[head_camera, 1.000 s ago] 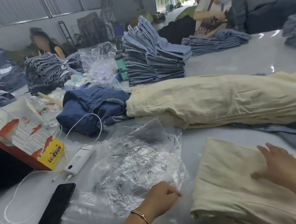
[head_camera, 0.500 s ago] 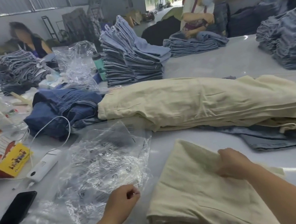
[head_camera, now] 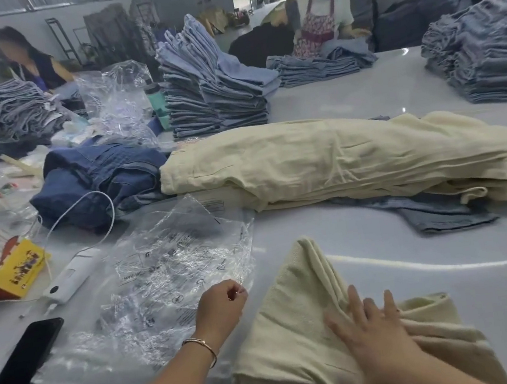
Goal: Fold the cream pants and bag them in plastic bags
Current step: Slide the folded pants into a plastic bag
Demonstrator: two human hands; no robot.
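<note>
I have the folded cream cotton pants (head_camera: 299, 330) lying on the white table (head_camera: 419, 283) right in front of me, low and to the right of centre. My right hand (head_camera: 374, 334) lies flat on top of the bundle, fingers straight and spread, pressing the cloth down, not gripping it. My left hand (head_camera: 220, 307), the one with the thin bracelet, sits just to the left of the bundle with fingers curled, and it looks like they are pinching the near right edge of the crinkled clear plastic bag (head_camera: 172, 273). That pinch is small in the view, so I call it likely, not certain.

Here is what matters: the bag lies directly left of the pants, its edge just beside the bundle's left flank. The bundle's long axis runs from near me away toward the far side, tilted a little left at its far corner. So the pants must travel left into the bag, or the bag mouth must come right over them. The left hand is the nearer one to the bag; the right already owns the pants.

Behind, the long pile of unfolded cream pants (head_camera: 354, 159) waits across the table, well apart from both hands.
</note>
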